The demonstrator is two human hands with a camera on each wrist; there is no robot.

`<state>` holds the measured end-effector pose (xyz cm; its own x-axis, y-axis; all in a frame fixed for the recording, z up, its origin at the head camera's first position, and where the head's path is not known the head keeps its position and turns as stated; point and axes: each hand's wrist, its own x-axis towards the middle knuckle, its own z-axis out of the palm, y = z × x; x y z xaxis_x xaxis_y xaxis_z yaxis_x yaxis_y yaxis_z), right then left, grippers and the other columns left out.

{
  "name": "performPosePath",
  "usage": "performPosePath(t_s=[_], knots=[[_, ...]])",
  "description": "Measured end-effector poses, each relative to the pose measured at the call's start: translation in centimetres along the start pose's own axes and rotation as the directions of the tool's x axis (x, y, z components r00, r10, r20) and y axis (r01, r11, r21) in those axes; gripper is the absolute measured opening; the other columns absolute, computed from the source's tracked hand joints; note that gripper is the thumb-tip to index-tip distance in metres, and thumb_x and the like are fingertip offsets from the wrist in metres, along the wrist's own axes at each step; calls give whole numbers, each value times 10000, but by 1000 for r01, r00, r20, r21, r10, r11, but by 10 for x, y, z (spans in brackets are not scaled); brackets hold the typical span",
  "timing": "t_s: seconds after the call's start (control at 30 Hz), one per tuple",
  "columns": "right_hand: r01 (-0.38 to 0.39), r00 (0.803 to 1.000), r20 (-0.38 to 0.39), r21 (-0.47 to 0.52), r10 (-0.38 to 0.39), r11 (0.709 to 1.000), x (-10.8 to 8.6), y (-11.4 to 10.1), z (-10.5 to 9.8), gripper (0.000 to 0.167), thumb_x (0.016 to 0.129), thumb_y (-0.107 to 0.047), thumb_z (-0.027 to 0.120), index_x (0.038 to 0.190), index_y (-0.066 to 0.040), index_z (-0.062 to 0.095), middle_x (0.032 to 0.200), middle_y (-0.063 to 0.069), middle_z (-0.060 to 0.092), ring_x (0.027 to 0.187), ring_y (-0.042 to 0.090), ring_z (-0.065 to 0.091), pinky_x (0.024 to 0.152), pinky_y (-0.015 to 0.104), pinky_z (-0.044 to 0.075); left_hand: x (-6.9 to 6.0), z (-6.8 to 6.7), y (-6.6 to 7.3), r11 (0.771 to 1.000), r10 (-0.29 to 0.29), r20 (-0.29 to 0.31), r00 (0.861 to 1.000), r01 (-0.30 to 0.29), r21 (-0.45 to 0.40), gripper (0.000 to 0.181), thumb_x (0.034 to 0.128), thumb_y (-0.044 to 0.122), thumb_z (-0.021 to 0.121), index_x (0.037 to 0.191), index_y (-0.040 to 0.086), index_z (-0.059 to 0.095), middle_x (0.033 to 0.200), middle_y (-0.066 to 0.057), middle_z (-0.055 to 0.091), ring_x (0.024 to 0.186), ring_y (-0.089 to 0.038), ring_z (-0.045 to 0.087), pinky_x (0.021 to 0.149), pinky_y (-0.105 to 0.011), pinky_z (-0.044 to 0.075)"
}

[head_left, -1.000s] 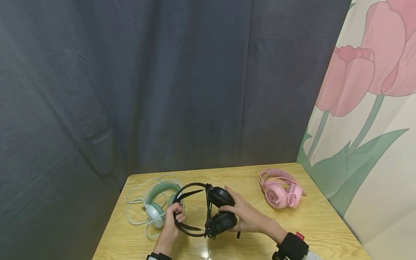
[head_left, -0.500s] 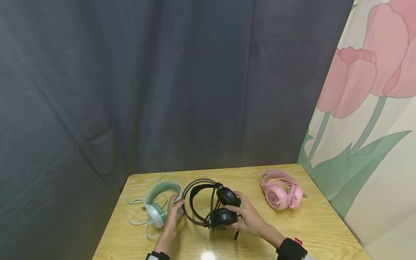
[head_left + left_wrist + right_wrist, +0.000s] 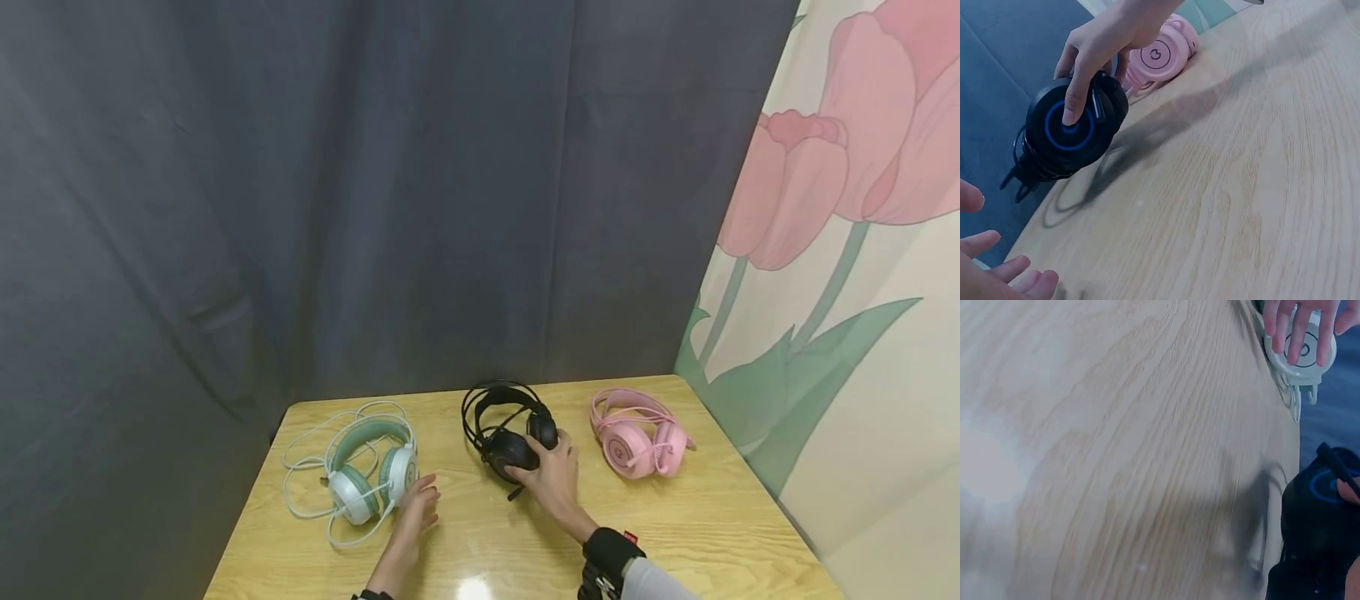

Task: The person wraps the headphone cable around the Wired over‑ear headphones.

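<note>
Between two other headsets, a black headset [image 3: 506, 452] is held by my right hand [image 3: 557, 482], thumb on one ear cup and fingers at the other. In the left wrist view this black headset [image 3: 1069, 134] hangs a little above the table, its shadow beneath. A microphone boom [image 3: 515, 493] juts from its lower cup. My left hand [image 3: 415, 515] has loose, spread fingers and holds nothing. It is nearest to a white and green headset [image 3: 352, 497], which lies on the table with its white cable looped about it.
At the back right of the wooden table [image 3: 480, 550] lies a pink headset [image 3: 633, 450] with its cable wound round the band. A dark curtain [image 3: 420, 208] hangs behind the table; a tulip-patterned wall [image 3: 862, 375] runs along the right.
My left hand let go of the black headset's band and drew back beside the white and green headset. The right hand carried the black headset away, toward the back of the table.
</note>
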<state>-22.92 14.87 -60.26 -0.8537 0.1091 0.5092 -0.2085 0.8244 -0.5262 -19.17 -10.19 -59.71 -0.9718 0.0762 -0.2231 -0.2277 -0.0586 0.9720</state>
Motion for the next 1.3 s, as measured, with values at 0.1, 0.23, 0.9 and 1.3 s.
performPosePath(t_s=[0.1, 0.23, 0.9, 1.3], knots=[[-38, 999, 7, -27, 38, 999, 1, -2, 12, 677, 616, -443, 908, 1171, -97, 732, 1259, 375, 425, 898, 488, 472, 717, 549, 421, 2, -4, -4, 1000, 1, -23, 1000, -1, -6, 580, 962, 125, 443, 1464, -119, 283, 1421, -419, 295, 1287, -562, 340, 1032, -610, 373], [-92, 996, 13, -60, 93, 994, 0, -3, 27, 688, 641, -478, 885, 1201, -115, 718, 1265, 373, 410, 932, 481, 461, 728, 567, 423, 5, -8, -8, 1000, -4, -51, 999, 3, -23, 588, 964, 133, 448, 1470, -115, 277, 1431, -398, 314, 1286, -536, 362, 1025, -579, 398], [-119, 978, 163, -69, 129, 990, 4, -21, 20, 682, 841, -490, 736, 1335, -53, 567, 1453, 435, 208, 1100, 601, 384, 900, 690, 341, 4, -32, 15, 938, 148, -11, 989, -144, -315, 485, 1035, 137, 366, 1430, -133, 284, 1350, -284, 521, 1168, -305, 597, 1039, -455, 436], [437, 882, -211, 30, -421, 899, -35, -9, 1, 30, 830, -106, 656, 859, -108, 659, 985, 92, 548, 780, 212, 481, 659, 386, 382, -5, -73, 53, 881, 402, -465, 789, -471, -38, 151, 973, -51, 469, 1049, -133, 572, 838, -111, 683, 728, -123, 673, 654, -221, 533]])
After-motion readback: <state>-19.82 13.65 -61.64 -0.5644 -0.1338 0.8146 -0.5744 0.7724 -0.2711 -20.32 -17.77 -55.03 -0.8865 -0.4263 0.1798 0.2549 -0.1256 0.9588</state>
